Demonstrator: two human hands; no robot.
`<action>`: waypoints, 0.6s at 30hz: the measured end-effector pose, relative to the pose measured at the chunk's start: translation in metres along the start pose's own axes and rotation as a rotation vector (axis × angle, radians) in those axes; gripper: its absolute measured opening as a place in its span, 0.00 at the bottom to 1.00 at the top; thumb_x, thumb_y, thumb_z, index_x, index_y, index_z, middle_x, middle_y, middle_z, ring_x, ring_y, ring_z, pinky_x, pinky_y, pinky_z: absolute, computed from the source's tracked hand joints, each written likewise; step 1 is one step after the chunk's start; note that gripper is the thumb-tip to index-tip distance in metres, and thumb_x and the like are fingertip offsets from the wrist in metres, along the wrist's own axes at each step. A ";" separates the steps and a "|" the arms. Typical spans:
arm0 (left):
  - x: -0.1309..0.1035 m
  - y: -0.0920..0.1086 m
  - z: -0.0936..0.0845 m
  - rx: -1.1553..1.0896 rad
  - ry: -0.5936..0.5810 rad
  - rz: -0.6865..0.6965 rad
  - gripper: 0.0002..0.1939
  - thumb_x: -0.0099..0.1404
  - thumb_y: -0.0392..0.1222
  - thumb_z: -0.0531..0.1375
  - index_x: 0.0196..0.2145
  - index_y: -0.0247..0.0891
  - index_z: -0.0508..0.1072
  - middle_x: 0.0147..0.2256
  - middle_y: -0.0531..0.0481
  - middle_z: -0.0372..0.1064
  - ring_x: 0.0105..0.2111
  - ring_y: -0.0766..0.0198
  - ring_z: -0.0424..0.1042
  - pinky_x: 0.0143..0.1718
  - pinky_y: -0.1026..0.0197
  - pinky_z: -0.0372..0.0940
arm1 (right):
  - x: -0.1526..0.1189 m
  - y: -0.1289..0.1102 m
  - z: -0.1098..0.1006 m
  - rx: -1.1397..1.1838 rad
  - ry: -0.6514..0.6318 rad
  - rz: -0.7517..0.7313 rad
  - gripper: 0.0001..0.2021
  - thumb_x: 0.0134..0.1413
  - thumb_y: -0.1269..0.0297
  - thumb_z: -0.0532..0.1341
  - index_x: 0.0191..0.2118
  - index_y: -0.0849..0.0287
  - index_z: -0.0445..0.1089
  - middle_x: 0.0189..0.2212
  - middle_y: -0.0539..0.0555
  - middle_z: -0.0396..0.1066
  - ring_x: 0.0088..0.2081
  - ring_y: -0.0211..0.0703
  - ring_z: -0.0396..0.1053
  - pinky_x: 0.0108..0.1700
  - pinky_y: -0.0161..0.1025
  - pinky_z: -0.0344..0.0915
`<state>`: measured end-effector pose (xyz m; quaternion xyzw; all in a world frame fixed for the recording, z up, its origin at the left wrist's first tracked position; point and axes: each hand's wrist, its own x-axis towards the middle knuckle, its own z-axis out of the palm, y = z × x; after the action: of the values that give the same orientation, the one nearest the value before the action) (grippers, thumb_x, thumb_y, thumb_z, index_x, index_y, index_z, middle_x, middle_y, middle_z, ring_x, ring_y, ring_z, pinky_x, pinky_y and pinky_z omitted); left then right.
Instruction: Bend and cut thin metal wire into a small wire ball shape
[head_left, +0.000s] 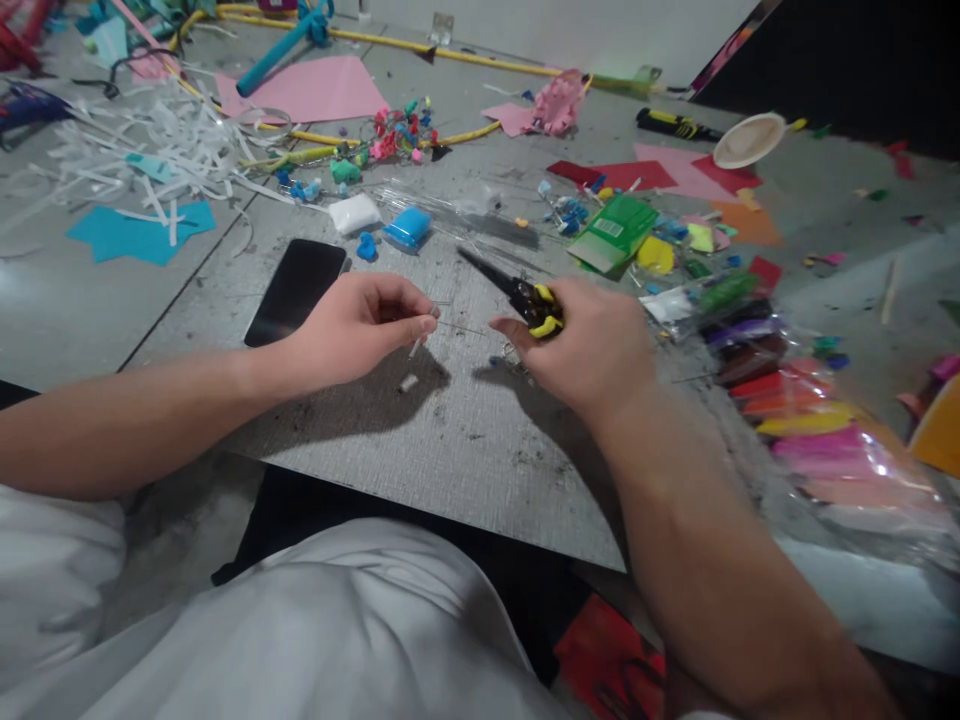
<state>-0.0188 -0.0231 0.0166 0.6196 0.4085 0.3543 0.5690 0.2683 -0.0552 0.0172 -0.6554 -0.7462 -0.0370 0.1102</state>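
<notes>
My left hand (pixel 375 325) pinches thin wire (pixel 461 328) between thumb and fingertips, with its ends pointing right. Black scissors with yellow handles (pixel 534 305) are in my right hand (pixel 592 345), the dark blades angled up and left, above the table. A small white piece (pixel 409 382) lies on the grey table (pixel 442 450) just below my left hand. Beside my left wrist is a black phone (pixel 296 290). Some small wire bits show partly under my right thumb.
Blue clay (pixel 407 228) and a white packet (pixel 354 214) lie beyond my hands. White paper strips (pixel 172 150) are heaped at the back left. A green packet (pixel 615 235) and colourful clay bags (pixel 817 420) sit to the right. The table's front edge is near my lap.
</notes>
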 end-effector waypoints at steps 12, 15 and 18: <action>0.006 -0.019 -0.001 -0.147 0.009 -0.075 0.09 0.67 0.40 0.82 0.37 0.39 0.88 0.33 0.49 0.84 0.33 0.63 0.80 0.39 0.59 0.78 | 0.021 0.077 0.023 -0.107 -0.164 0.404 0.36 0.77 0.40 0.75 0.72 0.67 0.78 0.66 0.88 0.84 0.71 0.96 0.84 0.70 0.83 0.81; 0.006 -0.022 -0.001 -0.176 0.003 -0.063 0.10 0.66 0.40 0.84 0.37 0.39 0.88 0.32 0.49 0.84 0.31 0.65 0.80 0.37 0.62 0.76 | 0.020 0.080 0.029 -0.153 -0.194 0.407 0.37 0.80 0.40 0.72 0.74 0.69 0.78 0.71 0.87 0.82 0.74 0.90 0.81 0.74 0.77 0.78; 0.006 -0.023 0.000 -0.200 -0.010 -0.057 0.11 0.64 0.38 0.85 0.37 0.38 0.88 0.31 0.50 0.84 0.30 0.66 0.80 0.35 0.63 0.74 | 0.018 0.074 0.023 -0.176 -0.163 0.363 0.33 0.83 0.46 0.68 0.75 0.69 0.79 0.73 0.85 0.81 0.76 0.86 0.77 0.75 0.73 0.76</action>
<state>-0.0187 -0.0173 -0.0067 0.5496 0.3857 0.3739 0.6399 0.3370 -0.0231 -0.0081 -0.7869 -0.6164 -0.0284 -0.0033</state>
